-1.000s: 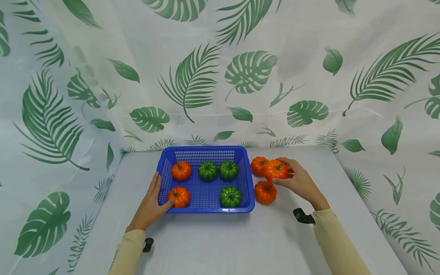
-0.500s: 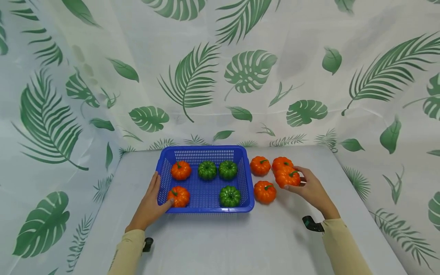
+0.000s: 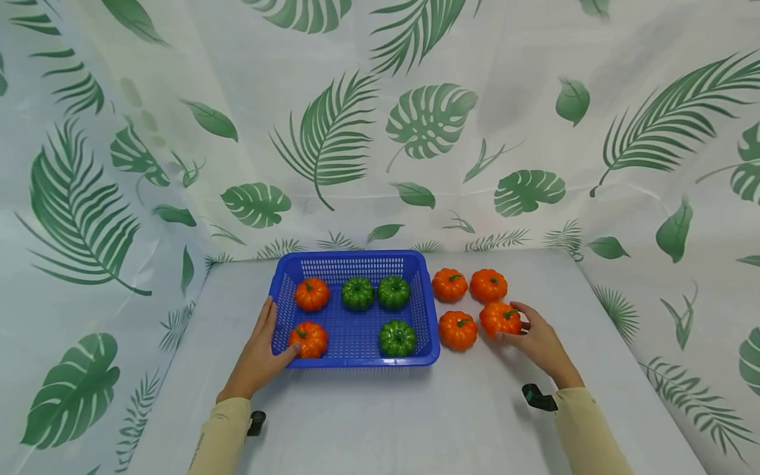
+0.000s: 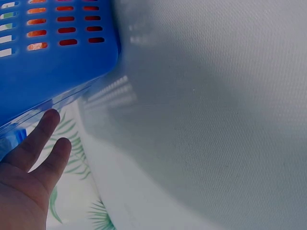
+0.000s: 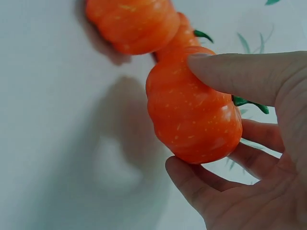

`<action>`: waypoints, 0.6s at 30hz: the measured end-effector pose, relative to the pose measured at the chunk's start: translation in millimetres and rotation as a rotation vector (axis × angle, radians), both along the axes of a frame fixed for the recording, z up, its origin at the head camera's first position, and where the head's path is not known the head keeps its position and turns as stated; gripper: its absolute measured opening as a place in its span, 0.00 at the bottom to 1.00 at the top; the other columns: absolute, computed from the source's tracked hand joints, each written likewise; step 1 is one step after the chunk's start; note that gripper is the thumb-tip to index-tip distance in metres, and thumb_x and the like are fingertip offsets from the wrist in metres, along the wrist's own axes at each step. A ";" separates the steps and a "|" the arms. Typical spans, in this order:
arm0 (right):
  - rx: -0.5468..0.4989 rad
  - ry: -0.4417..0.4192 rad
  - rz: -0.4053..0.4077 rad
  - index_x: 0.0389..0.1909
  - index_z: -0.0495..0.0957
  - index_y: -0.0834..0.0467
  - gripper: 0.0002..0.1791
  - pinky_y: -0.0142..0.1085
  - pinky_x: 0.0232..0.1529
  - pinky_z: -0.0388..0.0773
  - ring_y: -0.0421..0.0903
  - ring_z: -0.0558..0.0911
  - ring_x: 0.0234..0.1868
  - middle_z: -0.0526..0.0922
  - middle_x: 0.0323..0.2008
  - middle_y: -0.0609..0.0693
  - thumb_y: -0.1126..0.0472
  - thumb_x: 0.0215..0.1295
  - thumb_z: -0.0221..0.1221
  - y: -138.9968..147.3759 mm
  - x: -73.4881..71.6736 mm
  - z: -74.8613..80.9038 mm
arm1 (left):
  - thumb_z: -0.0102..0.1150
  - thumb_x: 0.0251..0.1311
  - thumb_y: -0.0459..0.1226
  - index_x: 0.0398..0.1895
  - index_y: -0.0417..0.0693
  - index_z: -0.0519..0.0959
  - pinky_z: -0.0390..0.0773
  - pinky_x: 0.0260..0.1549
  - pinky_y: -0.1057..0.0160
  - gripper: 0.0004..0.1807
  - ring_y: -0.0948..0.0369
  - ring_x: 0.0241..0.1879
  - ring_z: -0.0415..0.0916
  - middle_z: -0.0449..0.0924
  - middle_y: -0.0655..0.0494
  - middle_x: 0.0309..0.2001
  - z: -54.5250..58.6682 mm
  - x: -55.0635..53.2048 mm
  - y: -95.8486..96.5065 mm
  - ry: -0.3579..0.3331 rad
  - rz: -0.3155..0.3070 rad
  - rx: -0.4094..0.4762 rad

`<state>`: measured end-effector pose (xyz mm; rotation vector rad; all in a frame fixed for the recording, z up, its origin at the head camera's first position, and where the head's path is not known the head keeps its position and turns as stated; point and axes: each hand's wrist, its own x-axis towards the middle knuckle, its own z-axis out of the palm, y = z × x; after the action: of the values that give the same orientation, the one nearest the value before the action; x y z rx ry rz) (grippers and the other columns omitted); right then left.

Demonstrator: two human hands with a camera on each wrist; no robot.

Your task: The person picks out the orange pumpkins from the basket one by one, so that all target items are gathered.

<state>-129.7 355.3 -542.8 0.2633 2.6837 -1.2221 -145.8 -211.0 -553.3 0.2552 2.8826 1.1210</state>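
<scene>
A small orange pumpkin [image 3: 501, 319] is in my right hand [image 3: 539, 342], held between thumb and fingers just above the table. In the right wrist view the thumb [image 5: 230, 72] lies across its upper side, with fingers around the far side and below. My left hand [image 3: 256, 355] rests against the left side of the blue plastic basket [image 3: 362, 362], straight fingers along the outer wall and the thumb over the front corner. Two orange pumpkins [image 3: 312, 294] sit at the basket's left; three green pumpkins [image 3: 398, 338] sit at its middle and right.
Right of the basket, three more orange pumpkins stand on the white table [image 3: 380, 422]: a back one [image 3: 449, 285], a farther right one [image 3: 489, 285] and a front one [image 3: 458, 330]. A leaf-printed curtain [image 3: 356, 132] closes off the back and sides.
My right hand has carried its orange pumpkin rightward, then down toward the front, away from the other loose pumpkins near the basket. The left hand and basket stay in place.
</scene>
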 end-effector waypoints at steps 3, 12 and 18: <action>-0.010 -0.022 -0.013 0.84 0.52 0.64 0.52 0.70 0.65 0.72 0.75 0.66 0.71 0.54 0.79 0.75 0.51 0.70 0.70 0.1 1.6 -5.1 | 0.66 0.69 0.54 0.88 0.41 0.40 0.53 0.76 0.34 0.59 0.38 0.84 0.42 0.29 0.53 0.88 -0.9 0.0 -0.2 0.004 -0.003 -0.001; -0.023 -0.020 -0.037 0.85 0.49 0.66 0.52 0.70 0.70 0.65 0.75 0.62 0.74 0.53 0.80 0.75 0.56 0.71 0.69 -4.5 0.4 -16.0 | 0.66 0.69 0.54 0.88 0.41 0.40 0.52 0.76 0.34 0.59 0.38 0.84 0.41 0.29 0.53 0.88 -0.3 0.3 -0.1 -0.002 -0.005 0.002; -0.021 -0.043 -0.032 0.86 0.45 0.64 0.53 0.70 0.70 0.65 0.75 0.63 0.73 0.53 0.79 0.77 0.51 0.73 0.67 -6.2 0.6 -17.5 | 0.66 0.69 0.53 0.88 0.40 0.40 0.53 0.75 0.34 0.59 0.38 0.84 0.42 0.29 0.51 0.88 0.9 0.0 0.3 0.002 -0.001 -0.013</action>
<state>-129.1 349.1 -560.3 0.3269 2.6379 -1.2387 -145.8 -210.7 -552.4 0.2580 2.8899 1.1023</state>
